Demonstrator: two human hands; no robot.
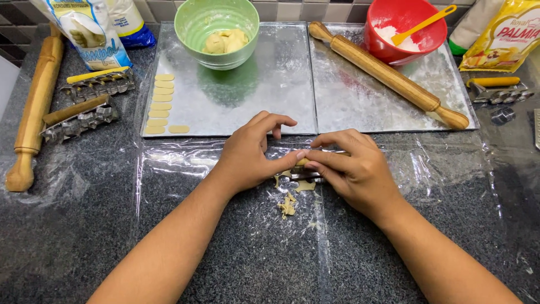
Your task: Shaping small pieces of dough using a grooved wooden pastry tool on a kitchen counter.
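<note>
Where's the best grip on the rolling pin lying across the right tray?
Probably the near-right handle of the rolling pin, approached from the tray's front right corner. It lies diagonally; its far handle sits close to the red bowl, while this knob points to open counter.

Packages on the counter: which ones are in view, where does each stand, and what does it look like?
White and blue bag: back left corner, leaning by the left tray, soft pouch with a picture of a hand.
Bottle-like white pack: behind that bag, blue base, yellow band.
Yellow packet: back right corner, beside the red bowl, glossy with red lettering.
White pack: between them, green bottom edge.
</note>
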